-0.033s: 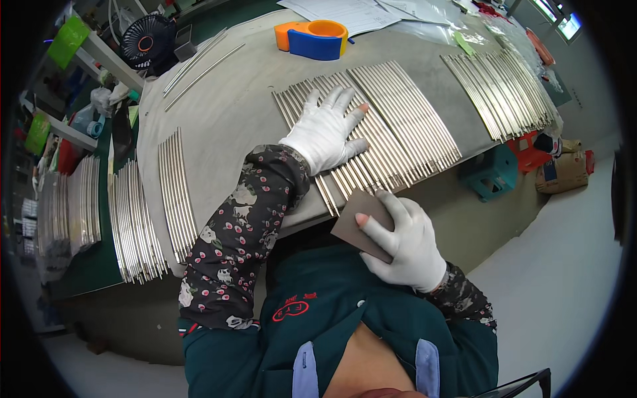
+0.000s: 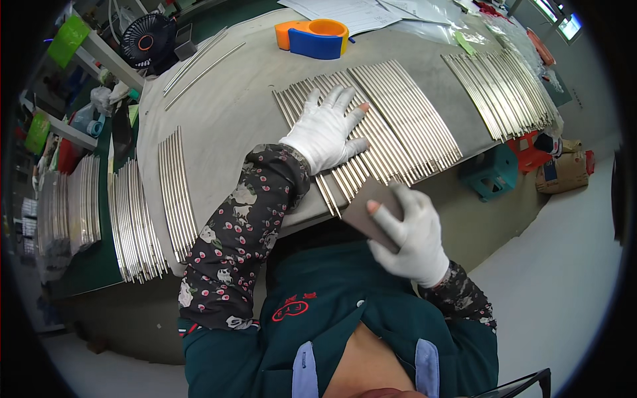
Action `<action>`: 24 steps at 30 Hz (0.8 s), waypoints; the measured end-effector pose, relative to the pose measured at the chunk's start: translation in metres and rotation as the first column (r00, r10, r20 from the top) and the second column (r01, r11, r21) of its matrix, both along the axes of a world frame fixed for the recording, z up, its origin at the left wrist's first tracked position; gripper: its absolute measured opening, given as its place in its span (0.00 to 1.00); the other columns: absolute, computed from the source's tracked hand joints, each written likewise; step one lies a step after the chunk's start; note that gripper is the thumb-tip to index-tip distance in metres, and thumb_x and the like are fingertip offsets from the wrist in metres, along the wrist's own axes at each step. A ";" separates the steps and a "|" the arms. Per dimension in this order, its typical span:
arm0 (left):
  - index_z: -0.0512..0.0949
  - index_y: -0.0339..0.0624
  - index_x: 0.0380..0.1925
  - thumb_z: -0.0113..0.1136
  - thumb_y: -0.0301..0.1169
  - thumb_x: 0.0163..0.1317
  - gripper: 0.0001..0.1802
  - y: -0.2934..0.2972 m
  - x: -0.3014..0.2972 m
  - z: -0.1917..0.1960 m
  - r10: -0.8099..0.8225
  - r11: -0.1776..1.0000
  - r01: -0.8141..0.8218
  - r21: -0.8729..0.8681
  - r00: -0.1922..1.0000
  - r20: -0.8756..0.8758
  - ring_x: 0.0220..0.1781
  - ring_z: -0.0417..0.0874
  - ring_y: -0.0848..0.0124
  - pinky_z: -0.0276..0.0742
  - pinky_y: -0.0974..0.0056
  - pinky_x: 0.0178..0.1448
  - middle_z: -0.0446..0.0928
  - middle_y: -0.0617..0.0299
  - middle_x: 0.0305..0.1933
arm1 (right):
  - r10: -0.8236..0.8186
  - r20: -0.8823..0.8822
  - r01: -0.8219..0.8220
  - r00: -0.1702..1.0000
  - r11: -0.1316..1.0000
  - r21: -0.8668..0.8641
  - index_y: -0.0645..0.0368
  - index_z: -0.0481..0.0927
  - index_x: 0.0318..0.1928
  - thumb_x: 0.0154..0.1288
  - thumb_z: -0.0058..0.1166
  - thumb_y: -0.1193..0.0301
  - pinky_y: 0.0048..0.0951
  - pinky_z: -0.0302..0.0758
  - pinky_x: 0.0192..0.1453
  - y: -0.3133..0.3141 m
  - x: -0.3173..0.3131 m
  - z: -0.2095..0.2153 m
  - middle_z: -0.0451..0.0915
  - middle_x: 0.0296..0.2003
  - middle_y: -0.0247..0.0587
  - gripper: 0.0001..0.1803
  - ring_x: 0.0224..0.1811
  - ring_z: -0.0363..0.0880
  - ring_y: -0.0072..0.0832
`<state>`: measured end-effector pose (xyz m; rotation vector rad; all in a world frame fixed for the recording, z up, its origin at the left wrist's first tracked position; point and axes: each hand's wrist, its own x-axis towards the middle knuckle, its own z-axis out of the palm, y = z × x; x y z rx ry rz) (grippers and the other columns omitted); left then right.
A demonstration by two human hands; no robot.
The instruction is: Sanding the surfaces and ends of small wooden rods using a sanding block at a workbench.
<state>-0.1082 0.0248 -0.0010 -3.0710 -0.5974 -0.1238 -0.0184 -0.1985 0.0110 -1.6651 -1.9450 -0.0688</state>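
My left hand (image 2: 325,132), in a white glove with bare thumb and fingertip, lies flat with fingers spread on a row of shiny metal rods (image 2: 415,126). These rods rest side by side on the grey-covered table, their near ends at its front edge. My right hand (image 2: 415,239), gloved the same way, grips a flat grey-brown rectangular pad (image 2: 371,213), thumb on its upper face. The pad is tilted at the near ends of the rods under my left hand; whether it touches them I cannot tell. Its underside is hidden.
More metal rods (image 2: 497,93) lie at the right, with further bundles (image 2: 176,192) at the left. Several loose rods (image 2: 202,76) lie at the back left near a small black fan (image 2: 147,43). An orange-and-blue tape dispenser (image 2: 315,40) and papers (image 2: 352,13) sit at the back. Below stands a teal stool (image 2: 490,172).
My right hand has shifted slightly to the right with the pad, which has turned a little. My left hand stays in place on the rods.
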 end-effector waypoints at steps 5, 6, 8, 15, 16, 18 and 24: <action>0.57 0.47 0.70 0.39 0.58 0.67 0.38 -0.001 -0.001 0.003 0.007 1.000 -0.008 -0.012 1.000 -0.007 0.77 0.48 0.54 0.40 0.42 0.76 0.52 0.46 0.74 | -0.385 0.079 0.370 0.920 0.916 0.154 0.55 0.77 0.53 0.41 0.64 0.70 0.43 0.72 0.53 -0.008 0.040 0.002 0.70 0.53 0.56 0.31 0.48 0.70 0.49; 0.57 0.47 0.70 0.38 0.58 0.67 0.38 -0.001 -0.001 0.003 0.011 1.000 -0.011 -0.006 1.000 -0.021 0.77 0.48 0.54 0.39 0.42 0.76 0.52 0.46 0.74 | -0.347 0.065 0.336 0.936 0.932 0.137 0.54 0.77 0.53 0.41 0.64 0.70 0.43 0.72 0.53 -0.010 0.036 0.002 0.70 0.54 0.56 0.32 0.48 0.70 0.49; 0.57 0.48 0.70 0.38 0.58 0.67 0.38 -0.001 -0.001 0.002 0.009 1.000 -0.009 0.002 1.000 -0.018 0.77 0.48 0.54 0.40 0.42 0.76 0.52 0.46 0.74 | -0.267 0.068 0.260 0.961 0.961 0.092 0.51 0.76 0.54 0.39 0.65 0.69 0.43 0.71 0.53 -0.013 0.026 0.002 0.69 0.54 0.56 0.33 0.49 0.70 0.49; 0.59 0.47 0.68 0.43 0.59 0.65 0.39 0.004 0.000 -0.006 -0.025 1.000 0.026 -0.001 0.998 0.063 0.76 0.50 0.49 0.43 0.40 0.75 0.53 0.43 0.73 | -0.175 0.073 0.173 0.982 0.984 0.032 0.47 0.74 0.55 0.36 0.66 0.67 0.43 0.73 0.47 -0.030 -0.009 0.000 0.69 0.55 0.59 0.37 0.47 0.73 0.49; 0.60 0.46 0.68 0.43 0.59 0.65 0.39 0.004 0.000 -0.006 -0.025 1.000 0.025 -0.002 0.997 0.073 0.76 0.51 0.49 0.43 0.40 0.75 0.53 0.44 0.73 | -0.178 0.069 0.177 0.982 0.984 0.019 0.47 0.74 0.55 0.36 0.66 0.66 0.43 0.73 0.46 -0.031 -0.011 -0.002 0.70 0.54 0.59 0.37 0.47 0.73 0.49; 0.60 0.47 0.68 0.43 0.58 0.65 0.38 0.002 -0.001 -0.003 -0.018 1.000 0.019 -0.005 0.997 0.078 0.76 0.52 0.51 0.43 0.41 0.75 0.54 0.45 0.73 | -0.180 0.078 0.179 0.980 0.984 0.028 0.46 0.74 0.55 0.37 0.66 0.66 0.42 0.73 0.45 -0.032 -0.016 -0.005 0.70 0.54 0.59 0.36 0.47 0.73 0.48; 0.60 0.47 0.68 0.43 0.57 0.66 0.37 0.006 -0.001 -0.008 -0.036 0.999 0.041 -0.035 0.991 0.132 0.75 0.52 0.52 0.44 0.40 0.75 0.54 0.46 0.73 | -0.151 0.141 0.141 0.978 0.987 0.079 0.46 0.75 0.55 0.40 0.66 0.65 0.39 0.73 0.42 -0.024 -0.023 -0.020 0.70 0.54 0.57 0.35 0.46 0.75 0.45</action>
